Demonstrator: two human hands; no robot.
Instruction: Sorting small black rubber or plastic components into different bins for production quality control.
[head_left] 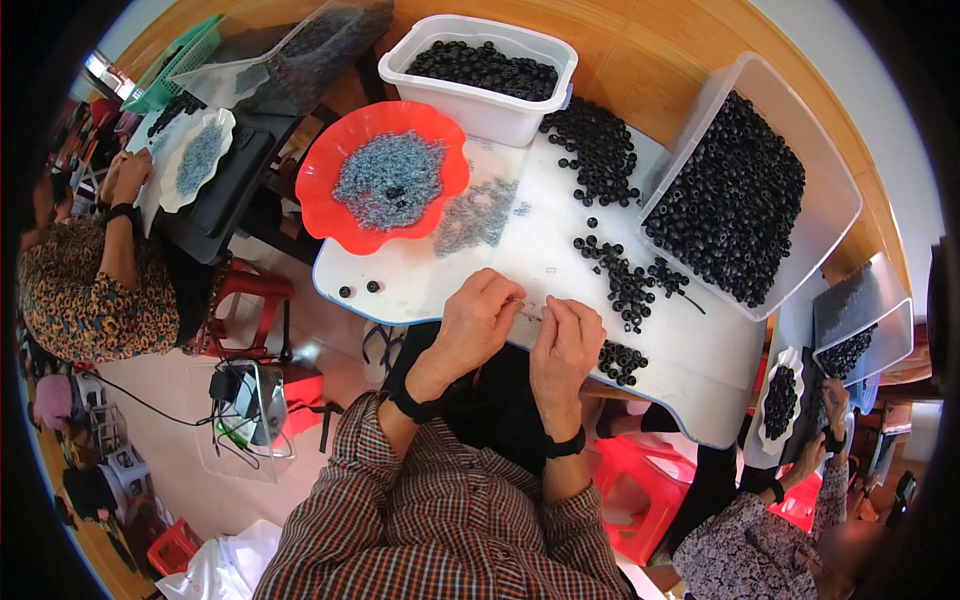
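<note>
My left hand point(474, 325) and my right hand point(566, 352) meet above the near edge of the white table, thumbs and fingertips pinched. Between them is something small and thin, too tiny to name. Just left and beyond lies a pile of small greyish pieces point(478, 215). A red scalloped dish point(318, 190) holds many small blue-grey pieces with a few black ones on top. To the right of my hands are loose black round parts with holes point(625, 285), and a smaller cluster of black parts point(622, 361) lies by my right hand.
A white tub point(480, 120) of black parts stands at the back, a large clear bin point(822, 210) of them at the right. Two black parts point(358, 289) sit near the left edge. People work at side tables; a red stool point(640, 500) stands below.
</note>
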